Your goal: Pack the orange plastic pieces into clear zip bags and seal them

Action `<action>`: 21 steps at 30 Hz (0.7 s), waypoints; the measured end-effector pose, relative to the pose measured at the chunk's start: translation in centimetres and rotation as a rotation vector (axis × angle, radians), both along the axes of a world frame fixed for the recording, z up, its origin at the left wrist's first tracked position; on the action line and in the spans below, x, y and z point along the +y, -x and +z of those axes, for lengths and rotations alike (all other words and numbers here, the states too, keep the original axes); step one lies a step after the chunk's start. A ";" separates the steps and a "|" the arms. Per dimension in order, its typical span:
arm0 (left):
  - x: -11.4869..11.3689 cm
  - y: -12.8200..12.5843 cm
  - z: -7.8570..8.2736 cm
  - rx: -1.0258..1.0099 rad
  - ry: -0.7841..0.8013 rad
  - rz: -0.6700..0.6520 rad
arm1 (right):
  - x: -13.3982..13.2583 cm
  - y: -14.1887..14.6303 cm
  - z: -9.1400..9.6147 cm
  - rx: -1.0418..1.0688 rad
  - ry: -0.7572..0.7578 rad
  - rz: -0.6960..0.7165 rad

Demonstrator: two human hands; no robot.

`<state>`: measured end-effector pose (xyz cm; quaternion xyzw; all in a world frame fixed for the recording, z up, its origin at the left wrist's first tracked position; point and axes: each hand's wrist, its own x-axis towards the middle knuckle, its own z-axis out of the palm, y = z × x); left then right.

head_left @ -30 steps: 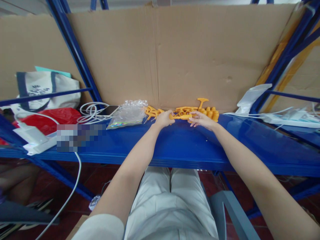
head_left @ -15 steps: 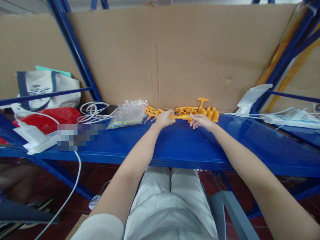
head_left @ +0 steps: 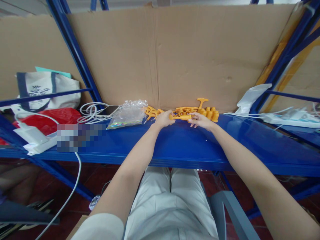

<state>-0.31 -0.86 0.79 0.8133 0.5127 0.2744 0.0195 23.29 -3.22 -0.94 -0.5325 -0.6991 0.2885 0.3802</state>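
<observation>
Both my hands reach to the back of a blue metal shelf [head_left: 190,146]. My left hand [head_left: 163,119] is closed round the left end of an orange plastic part [head_left: 181,117]. My right hand [head_left: 201,120] pinches the right end of the same part with its fingertips. Just behind it lies a cluster of more orange plastic pieces [head_left: 208,111], one with a T-shaped handle standing up. Other orange pieces [head_left: 150,111] lie to the left of my left hand.
A crumpled clear plastic bag [head_left: 128,113] lies left of the orange parts, beside a phone and coiled white cable [head_left: 92,112]. A tote bag [head_left: 45,90] and a red bag [head_left: 53,118] sit far left. White chargers and cables [head_left: 285,118] lie at right. Cardboard [head_left: 187,56] backs the shelf.
My right hand's fingers shifted slightly along the orange part, off it half a second ago and back onto its end now. My left hand has stayed put.
</observation>
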 end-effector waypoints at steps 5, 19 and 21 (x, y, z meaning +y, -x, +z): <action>0.1 0.0 -0.1 -0.029 -0.009 -0.032 | 0.0 -0.3 0.0 0.043 -0.016 0.043; 0.2 -0.1 -0.1 -0.026 -0.043 -0.054 | -0.8 0.4 0.9 0.112 0.142 0.046; 0.2 -0.1 -0.1 -0.024 -0.054 -0.063 | -0.9 0.7 1.0 0.154 0.180 0.024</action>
